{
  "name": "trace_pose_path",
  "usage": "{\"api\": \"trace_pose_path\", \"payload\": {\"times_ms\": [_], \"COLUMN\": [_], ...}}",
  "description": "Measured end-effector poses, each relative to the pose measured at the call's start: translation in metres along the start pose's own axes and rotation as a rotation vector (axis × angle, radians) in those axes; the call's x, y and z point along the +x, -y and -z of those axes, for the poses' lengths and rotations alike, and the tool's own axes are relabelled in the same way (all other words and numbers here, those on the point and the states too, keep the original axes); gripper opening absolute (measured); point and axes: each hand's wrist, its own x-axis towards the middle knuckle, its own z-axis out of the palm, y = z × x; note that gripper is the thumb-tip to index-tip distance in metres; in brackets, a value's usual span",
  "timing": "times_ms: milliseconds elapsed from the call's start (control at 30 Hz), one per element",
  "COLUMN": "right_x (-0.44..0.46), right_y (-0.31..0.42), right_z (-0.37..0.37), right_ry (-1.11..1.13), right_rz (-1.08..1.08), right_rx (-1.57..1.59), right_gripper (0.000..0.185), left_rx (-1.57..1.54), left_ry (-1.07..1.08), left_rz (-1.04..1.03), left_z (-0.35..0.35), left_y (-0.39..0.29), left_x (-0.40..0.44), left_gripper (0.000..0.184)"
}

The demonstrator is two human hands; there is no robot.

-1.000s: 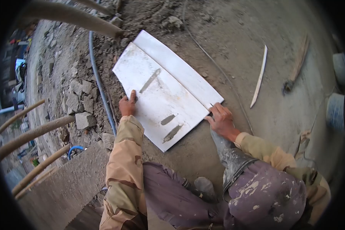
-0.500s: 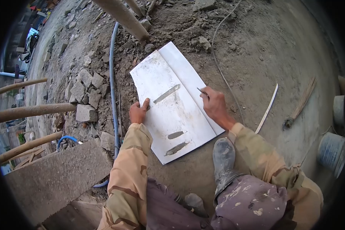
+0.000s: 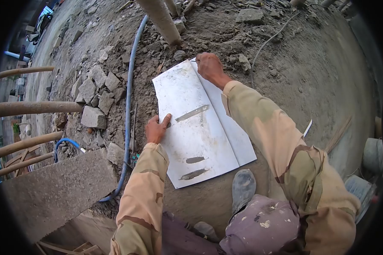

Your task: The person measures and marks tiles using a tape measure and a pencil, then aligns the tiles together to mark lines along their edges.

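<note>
Left hand [image 3: 156, 128]: half-open, thumb on the upper panel [image 3: 212, 138]; whether fingers grip, I can't tell.
Right hand [image 3: 210, 69]: curled closed around a thin tool [image 3: 193, 60], far end.
Steadiness: best press firmly, tool hugging the edge.
Panels: white; upper grey-smeared, overlapping the lower panel [image 3: 242, 146] on bare ground [image 3: 208, 197].

On the ground [image 3: 187, 202] we list two panels [image 3: 210, 136]; to their left, a hose [image 3: 128, 102]; left of that, stone blocks [image 3: 93, 117]; far right, a bucket [image 3: 359, 189].
</note>
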Motion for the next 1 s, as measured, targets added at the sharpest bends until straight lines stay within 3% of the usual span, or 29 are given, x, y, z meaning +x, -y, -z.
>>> {"api": "trace_pose_path", "payload": {"times_ms": [33,67,200,433,500,633,733,833,1000], "right_x": [0.007,0.017,0.023,0.022,0.011,-0.047,-0.109,-0.172,-0.268], "right_y": [0.001,0.002,0.007,0.023,0.032,0.036,0.036,0.040,0.045], "right_z": [-0.005,-0.009,-0.017,-0.003,0.010,0.035,0.057,0.079,0.109], "right_ry": [-0.056,0.036,0.019,0.239,0.264,0.428,0.499,0.533,0.525], "right_rz": [-0.012,-0.105,0.025,0.009,-0.009,-0.071,-0.112,-0.092,-0.132], "right_rx": [-0.018,0.074,-0.123,-0.124,-0.183,-0.182,-0.160,-0.181,-0.141], "right_gripper": [0.006,0.005,0.004,0.016,0.018,0.020,0.021,0.017,0.008], "left_rx": [-0.003,0.024,0.067,0.015,0.019,-0.002,-0.035,0.097,0.051], "left_ry": [-0.005,0.011,0.138,0.189,0.037,0.103,0.296,-0.007,0.133], "left_rz": [0.008,0.013,0.061,0.067,0.031,0.061,0.104,-0.064,-0.004], "left_z": [-0.002,-0.005,0.003,0.003,-0.005,0.006,0.014,-0.017,-0.009], "left_y": [0.005,0.008,0.004,0.004,0.010,-0.001,-0.008,0.027,0.020], "left_x": [0.003,0.006,0.008,0.007,0.006,0.007,0.008,0.015,0.018], "left_gripper": [0.068,0.071,0.078,0.076,0.075,0.079,0.083,0.078,0.071]}}
